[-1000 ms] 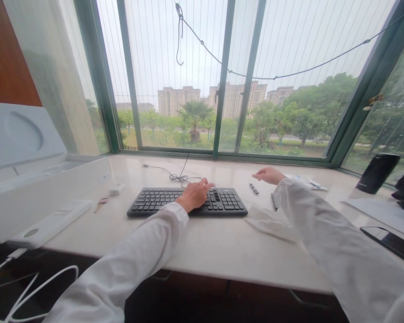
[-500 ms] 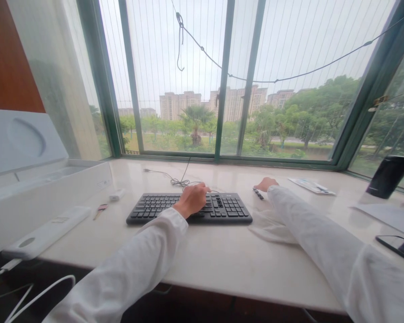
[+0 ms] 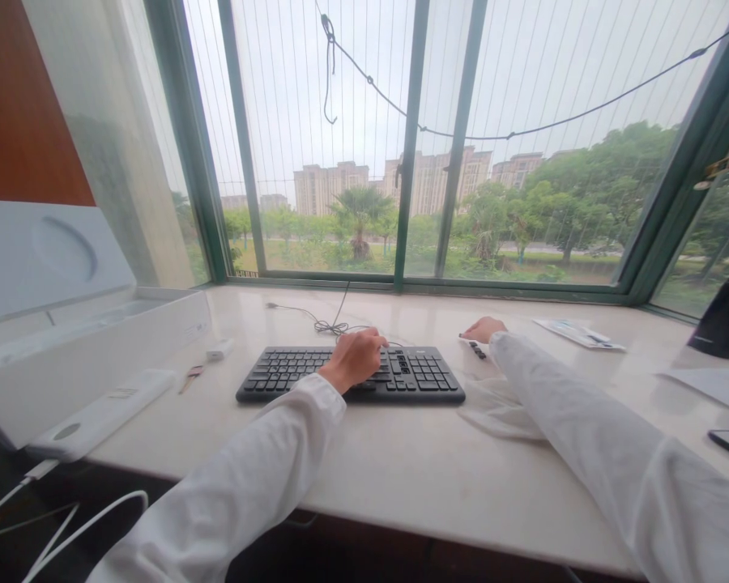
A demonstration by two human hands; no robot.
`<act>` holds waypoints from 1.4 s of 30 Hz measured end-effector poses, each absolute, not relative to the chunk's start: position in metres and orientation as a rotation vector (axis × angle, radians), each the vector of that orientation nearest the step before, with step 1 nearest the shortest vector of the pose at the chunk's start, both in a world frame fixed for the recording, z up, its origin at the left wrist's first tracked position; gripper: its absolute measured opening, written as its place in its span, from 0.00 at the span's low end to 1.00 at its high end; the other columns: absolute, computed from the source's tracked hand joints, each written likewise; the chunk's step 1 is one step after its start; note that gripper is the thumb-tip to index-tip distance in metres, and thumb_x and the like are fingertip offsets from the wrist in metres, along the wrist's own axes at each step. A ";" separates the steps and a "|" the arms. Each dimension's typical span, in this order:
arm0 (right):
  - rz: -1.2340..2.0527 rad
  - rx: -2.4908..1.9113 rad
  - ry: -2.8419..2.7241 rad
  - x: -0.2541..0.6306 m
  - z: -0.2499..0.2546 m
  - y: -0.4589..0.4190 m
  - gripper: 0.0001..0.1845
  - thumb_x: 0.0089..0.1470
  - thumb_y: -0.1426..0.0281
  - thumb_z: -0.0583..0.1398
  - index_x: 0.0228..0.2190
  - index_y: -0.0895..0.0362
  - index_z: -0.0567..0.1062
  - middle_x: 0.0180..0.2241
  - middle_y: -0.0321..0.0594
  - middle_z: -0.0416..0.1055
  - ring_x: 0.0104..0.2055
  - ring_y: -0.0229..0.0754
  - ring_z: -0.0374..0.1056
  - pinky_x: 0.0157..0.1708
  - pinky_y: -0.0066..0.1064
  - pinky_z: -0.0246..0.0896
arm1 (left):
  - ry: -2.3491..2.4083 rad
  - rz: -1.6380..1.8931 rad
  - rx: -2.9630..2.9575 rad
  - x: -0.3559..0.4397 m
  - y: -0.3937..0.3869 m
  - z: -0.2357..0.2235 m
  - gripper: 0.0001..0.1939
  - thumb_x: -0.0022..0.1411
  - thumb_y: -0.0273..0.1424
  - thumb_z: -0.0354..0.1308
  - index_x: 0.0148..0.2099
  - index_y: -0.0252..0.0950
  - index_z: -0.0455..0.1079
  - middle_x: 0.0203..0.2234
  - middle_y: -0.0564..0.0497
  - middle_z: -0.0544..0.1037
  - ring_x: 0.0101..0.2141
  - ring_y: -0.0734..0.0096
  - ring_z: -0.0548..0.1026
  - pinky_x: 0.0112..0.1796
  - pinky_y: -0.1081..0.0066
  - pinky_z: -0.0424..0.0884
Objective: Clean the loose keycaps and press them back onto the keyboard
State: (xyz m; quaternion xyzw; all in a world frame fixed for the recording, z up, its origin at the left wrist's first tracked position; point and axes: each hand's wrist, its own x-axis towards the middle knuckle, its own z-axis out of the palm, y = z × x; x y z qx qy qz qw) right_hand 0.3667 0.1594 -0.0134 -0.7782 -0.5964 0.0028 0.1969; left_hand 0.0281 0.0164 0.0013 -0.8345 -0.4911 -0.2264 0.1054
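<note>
Two hands out over the desk [image 3: 352, 461]. Left hand [image 3: 357, 356] at mid-keyboard [image 3: 422, 376], fingers bent; gripping or merely resting, cannot tell. Right hand [image 3: 486, 329] beyond keyboard's right end, fingertips at a tiny dark bit [image 3: 461, 335]; pinched or just touched, cannot tell. Keyboard flat on desk, small dark pieces [image 3: 477, 351] close by. Risk: scatter from a loose pinch, or from right sleeve [image 3: 559, 405] dragging the crumpled clear bag [image 3: 492, 409].

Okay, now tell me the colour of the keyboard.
The keyboard is black, best seen in the head view.
</note>
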 end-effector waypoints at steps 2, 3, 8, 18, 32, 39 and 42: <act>0.083 -2.141 -1.701 0.362 -0.004 0.154 0.13 0.41 0.61 0.68 0.30 0.54 0.83 0.34 0.44 0.79 0.38 0.46 0.73 0.36 0.30 0.65 | -1.426 -0.696 -2.452 0.028 0.015 0.002 0.18 0.65 0.26 0.45 0.44 0.43 0.76 0.40 0.52 0.78 0.36 0.67 0.77 0.34 0.69 0.70; 0.125 -2.099 -1.728 0.357 0.002 0.149 0.15 0.42 0.59 0.67 0.32 0.54 0.83 0.36 0.45 0.79 0.40 0.47 0.73 0.38 0.31 0.64 | -1.409 -0.713 -2.451 0.029 0.014 0.003 0.18 0.65 0.26 0.45 0.45 0.43 0.76 0.40 0.52 0.78 0.36 0.67 0.77 0.34 0.70 0.70; 0.361 -1.721 -1.948 0.312 0.030 0.097 0.23 0.45 0.51 0.63 0.35 0.55 0.83 0.36 0.43 0.79 0.40 0.47 0.72 0.39 0.31 0.62 | -1.280 -0.871 -2.466 0.036 0.004 0.003 0.17 0.67 0.33 0.49 0.56 0.46 0.68 0.45 0.52 0.76 0.38 0.69 0.77 0.34 0.73 0.71; 0.718 -1.385 -2.017 0.268 0.017 -0.009 0.30 0.43 0.45 0.61 0.32 0.58 0.83 0.26 0.40 0.76 0.31 0.42 0.66 0.29 0.30 0.53 | -0.990 -1.076 -2.613 0.050 -0.013 -0.005 0.12 0.64 0.40 0.55 0.45 0.46 0.77 0.35 0.55 0.81 0.33 0.75 0.78 0.31 0.77 0.67; 1.330 -1.149 -1.627 0.280 0.023 -0.025 0.31 0.42 0.49 0.66 0.37 0.64 0.81 0.24 0.36 0.65 0.25 0.32 0.48 0.27 0.30 0.42 | -1.154 -1.326 -2.513 0.046 -0.012 -0.005 0.11 0.61 0.40 0.59 0.39 0.42 0.78 0.34 0.55 0.82 0.29 0.75 0.76 0.30 0.76 0.68; 1.476 -1.092 -1.605 0.282 0.027 -0.034 0.24 0.42 0.53 0.67 0.34 0.60 0.82 0.28 0.40 0.71 0.29 0.35 0.55 0.31 0.32 0.47 | -1.193 -1.301 -2.529 0.045 -0.021 0.001 0.11 0.61 0.41 0.59 0.39 0.41 0.78 0.34 0.54 0.81 0.28 0.76 0.74 0.31 0.76 0.68; 1.516 -1.067 -1.658 0.279 0.029 -0.040 0.21 0.43 0.54 0.67 0.34 0.58 0.83 0.36 0.43 0.75 0.37 0.40 0.62 0.38 0.33 0.51 | -1.197 -1.293 -2.530 0.047 -0.024 0.002 0.11 0.61 0.40 0.59 0.39 0.41 0.78 0.34 0.53 0.81 0.27 0.76 0.73 0.31 0.76 0.68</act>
